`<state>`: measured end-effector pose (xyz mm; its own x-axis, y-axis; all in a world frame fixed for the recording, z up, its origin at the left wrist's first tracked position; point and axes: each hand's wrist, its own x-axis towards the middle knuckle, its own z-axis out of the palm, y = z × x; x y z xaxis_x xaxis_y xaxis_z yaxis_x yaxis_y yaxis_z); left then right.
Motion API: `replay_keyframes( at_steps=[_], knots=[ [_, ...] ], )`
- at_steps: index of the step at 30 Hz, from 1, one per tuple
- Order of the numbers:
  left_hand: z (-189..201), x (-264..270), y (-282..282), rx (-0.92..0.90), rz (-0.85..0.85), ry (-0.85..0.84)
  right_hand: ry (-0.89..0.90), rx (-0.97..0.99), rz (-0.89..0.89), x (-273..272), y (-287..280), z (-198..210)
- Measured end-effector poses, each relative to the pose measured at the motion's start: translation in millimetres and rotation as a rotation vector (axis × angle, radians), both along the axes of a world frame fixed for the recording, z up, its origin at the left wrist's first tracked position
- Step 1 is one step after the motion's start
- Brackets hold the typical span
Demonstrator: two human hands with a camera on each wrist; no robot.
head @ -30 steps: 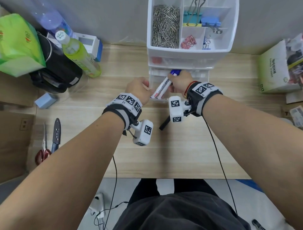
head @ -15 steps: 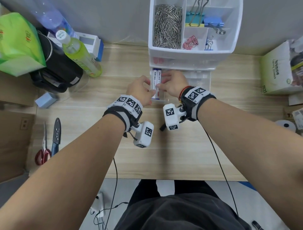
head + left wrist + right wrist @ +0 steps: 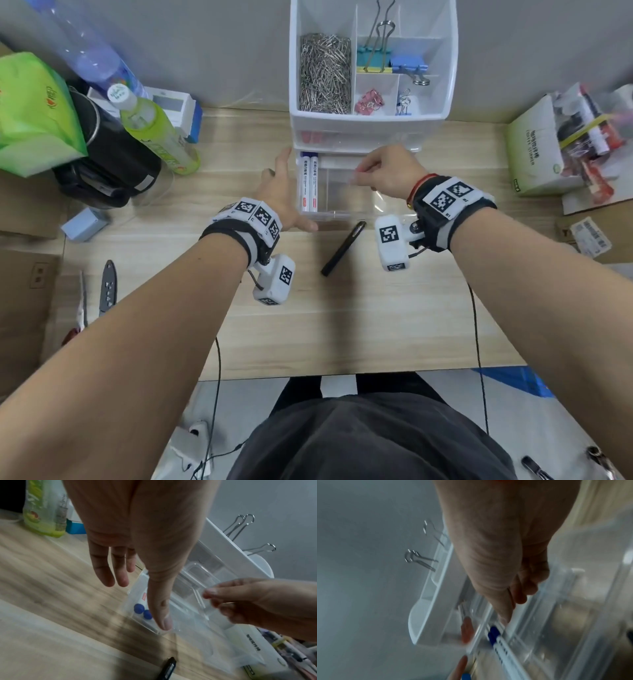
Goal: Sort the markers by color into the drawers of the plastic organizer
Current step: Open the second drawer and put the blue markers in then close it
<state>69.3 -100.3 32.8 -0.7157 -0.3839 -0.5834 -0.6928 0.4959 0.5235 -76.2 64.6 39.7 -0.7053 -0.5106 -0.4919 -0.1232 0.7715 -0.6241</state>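
Note:
The white plastic organizer stands at the back of the desk, and its clear lower drawer is pulled out. Two blue-capped markers lie side by side along the drawer's left wall; the left wrist view shows their blue ends. Something red shows through the drawer above. A black marker lies on the desk just in front of the drawer. My left hand is open beside the drawer's left wall, its thumb on the front corner. My right hand hovers over the drawer's right half, fingers loosely curled and holding nothing.
A green bottle, a black container and a green packet crowd the left. Scissors and a knife lie at the left edge. A tissue box and packaged items sit at the right. Clips fill the organizer's top tray.
My right hand laid the blue marker in the drawer beside the other one, let go and moved right. My left hand opened and shifted left. The black marker has come into sight.

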Motion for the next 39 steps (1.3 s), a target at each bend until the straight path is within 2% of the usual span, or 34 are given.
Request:
replay_keyframes(
  at_steps=[4, 8, 11, 16, 24, 33, 39],
  knots=[
    [7, -8, 4, -0.059, -0.037, -0.001, 0.14, 0.261, 0.048, -18, 54, 22],
    [1, -17, 1, -0.063, -0.018, 0.024, 0.028, 0.424, 0.074, -22, 89, 14],
    [-3, -19, -1, -0.078, -0.039, 0.028, -0.032, 0.47, 0.194, -16, 91, -4],
    [-12, -22, -7, -0.087, -0.085, 0.041, -0.037, 0.239, 0.117, -18, 80, -30],
    [-14, -30, -17, -0.007, -0.041, 0.124, -0.038, 0.027, 0.008, -33, 80, -33],
    [-16, -54, -31, -0.19, 0.051, 0.23, 0.118, -0.01, -0.141, -55, 59, -36],
    [-22, -67, -38, -0.247, 0.109, 0.263, 0.241, 0.01, -0.151, -66, 55, -48]
  ],
)
